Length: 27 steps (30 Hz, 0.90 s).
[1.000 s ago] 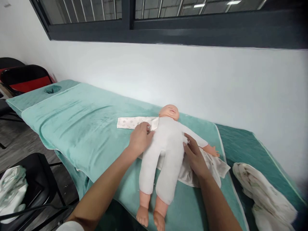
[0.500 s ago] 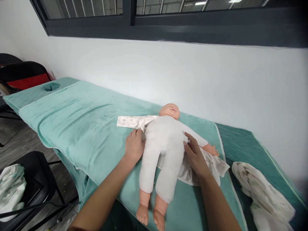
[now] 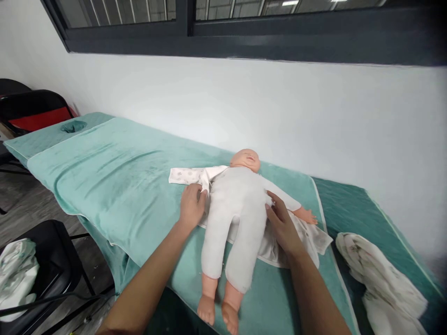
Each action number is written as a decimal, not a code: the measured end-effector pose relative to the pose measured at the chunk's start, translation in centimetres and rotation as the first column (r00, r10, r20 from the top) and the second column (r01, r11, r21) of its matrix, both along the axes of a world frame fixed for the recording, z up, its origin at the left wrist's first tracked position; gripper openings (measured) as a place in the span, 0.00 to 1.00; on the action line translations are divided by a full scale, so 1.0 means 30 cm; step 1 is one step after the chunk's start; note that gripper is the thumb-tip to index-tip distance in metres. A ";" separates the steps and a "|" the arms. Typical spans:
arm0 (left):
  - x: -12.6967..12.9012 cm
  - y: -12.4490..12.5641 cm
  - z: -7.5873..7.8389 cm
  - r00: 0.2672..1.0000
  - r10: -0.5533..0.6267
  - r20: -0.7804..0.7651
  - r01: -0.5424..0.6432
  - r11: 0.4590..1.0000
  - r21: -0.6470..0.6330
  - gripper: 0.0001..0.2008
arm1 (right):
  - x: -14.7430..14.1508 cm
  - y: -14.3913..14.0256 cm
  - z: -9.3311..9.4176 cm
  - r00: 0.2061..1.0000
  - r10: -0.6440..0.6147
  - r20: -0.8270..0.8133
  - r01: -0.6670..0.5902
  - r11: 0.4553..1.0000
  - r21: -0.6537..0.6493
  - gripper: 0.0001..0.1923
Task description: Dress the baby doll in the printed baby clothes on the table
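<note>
A baby doll (image 3: 240,204) with a white cloth body lies face up, its head toward the wall and its bare feet toward me. Under it is spread a white patterned baby shirt (image 3: 186,176), one sleeve laid out flat to the left and its other side bunched on the right. My left hand (image 3: 191,204) is closed at the doll's left-hand side in view, thumb and fingers on the shirt's edge. On the opposite side, my right hand (image 3: 281,223) has thumb and forefinger around a bit of the doll's white cloth side. The palm-side fingers are hidden.
A green cloth covers the long bed (image 3: 115,158) beside the wall. Crumpled white clothing (image 3: 380,279) lies at its right end. At the lower left, a black chair (image 3: 56,265) holds a white cloth (image 3: 17,274). More chairs (image 3: 38,109) stand at the far left.
My left hand has shifted slightly up and drawn away from the doll's side, its thumb now showing. More of the shirt's edge is visible beside the doll. My right hand has stayed nearly still.
</note>
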State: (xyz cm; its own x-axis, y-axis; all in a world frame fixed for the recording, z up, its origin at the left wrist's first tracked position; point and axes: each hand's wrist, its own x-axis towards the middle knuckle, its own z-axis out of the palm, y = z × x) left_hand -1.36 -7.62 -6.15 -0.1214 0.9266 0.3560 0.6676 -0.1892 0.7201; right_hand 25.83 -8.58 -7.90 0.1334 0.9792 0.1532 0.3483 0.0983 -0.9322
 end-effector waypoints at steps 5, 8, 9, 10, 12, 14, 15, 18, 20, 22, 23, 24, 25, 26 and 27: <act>0.046 -0.039 0.115 0.936 -0.187 0.298 0.192 0.981 0.011 0.07 | 0.001 0.005 -0.004 1.000 -0.008 0.012 0.008 1.000 0.021 0.34; 0.110 -0.079 0.197 0.910 -0.311 0.275 0.336 0.941 -0.046 0.07 | 0.002 0.005 -0.005 1.000 0.008 -0.009 -0.008 1.000 -0.003 0.35; 0.132 -0.092 0.214 0.906 -0.345 0.243 0.369 0.927 -0.060 0.07 | 0.003 0.005 -0.005 1.000 0.013 -0.018 -0.013 1.000 -0.005 0.35; 0.152 -0.105 0.223 0.905 -0.375 0.201 0.395 0.916 -0.069 0.06 | 0.003 0.005 -0.005 1.000 0.016 -0.024 -0.016 1.000 -0.005 0.35; 0.185 -0.127 0.221 0.901 -0.424 0.091 0.430 0.901 -0.055 0.07 | 0.005 0.005 -0.006 1.000 0.011 -0.021 -0.011 1.000 0.011 0.35; 0.203 -0.146 0.198 0.890 -0.455 -0.025 0.455 0.891 0.000 0.08 | 0.005 0.007 -0.008 1.000 0.008 -0.006 -0.008 1.000 0.028 0.34; 0.206 -0.156 0.183 0.884 -0.461 -0.077 0.464 0.885 0.035 0.08 | 0.005 0.008 -0.010 1.000 0.008 0.001 -0.008 0.999 0.032 0.34; 0.201 -0.196 0.142 0.870 -0.459 -0.182 0.483 0.868 0.119 0.08 | 0.000 0.006 -0.009 1.000 -0.003 0.011 0.003 0.999 0.032 0.33; 0.187 -0.232 0.122 0.866 -0.455 -0.205 0.489 0.857 0.163 0.08 | -0.008 -0.002 0.002 0.998 -0.051 0.031 0.050 0.998 0.030 0.32; 0.169 -0.272 0.106 0.865 -0.451 -0.223 0.493 0.846 0.204 0.11 | -0.021 -0.013 0.024 0.985 -0.154 0.075 0.148 0.986 0.080 0.29; 0.159 -0.291 0.098 0.869 -0.433 -0.239 0.483 0.849 0.216 0.14 | -0.028 -0.019 0.040 0.971 -0.218 0.102 0.203 0.969 0.139 0.27; 0.149 -0.309 0.090 0.881 -0.398 -0.258 0.454 0.864 0.218 0.16 | -0.037 -0.024 0.059 0.952 -0.277 0.127 0.246 0.945 0.215 0.24; 0.141 -0.324 0.083 0.898 -0.343 -0.275 0.404 0.890 0.211 0.17 | -0.048 -0.026 0.079 0.936 -0.320 0.148 0.267 0.917 0.295 0.21; 0.134 -0.336 0.076 0.917 -0.275 -0.289 0.338 0.920 0.197 0.18 | -0.062 -0.024 0.101 0.927 -0.335 0.170 0.257 0.896 0.363 0.19; 0.129 -0.346 0.070 0.931 -0.206 -0.300 0.266 0.949 0.172 0.17 | -0.078 -0.018 0.124 0.925 -0.325 0.197 0.223 0.884 0.410 0.17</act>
